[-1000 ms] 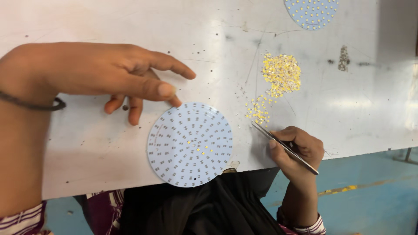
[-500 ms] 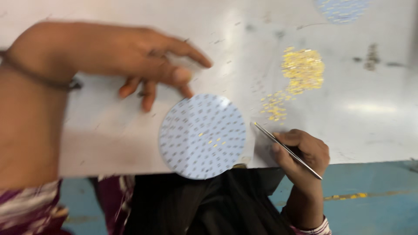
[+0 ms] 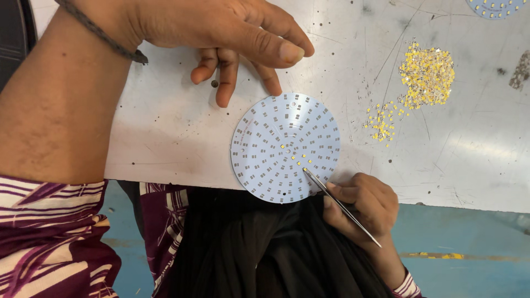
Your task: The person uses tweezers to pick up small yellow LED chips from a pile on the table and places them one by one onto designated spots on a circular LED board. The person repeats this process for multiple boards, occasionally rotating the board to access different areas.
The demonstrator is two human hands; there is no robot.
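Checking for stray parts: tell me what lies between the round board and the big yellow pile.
In the head view, between the round white circuit board and the big yellow pile lies a smaller scatter of yellow chips on the scratched table.

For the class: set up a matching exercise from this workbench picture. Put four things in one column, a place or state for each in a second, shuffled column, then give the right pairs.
Things:
1. round white board
2. tweezers
3. heap of small yellow chips
4. left hand

Places or states:
A. piled on the metal table, to the right of the board
B. fingers spread above the board's upper edge
C. lying flat at the table's near edge, partly over it
D. gripped in the right hand, tip on the board

Pairs: 1-C, 2-D, 3-A, 4-B
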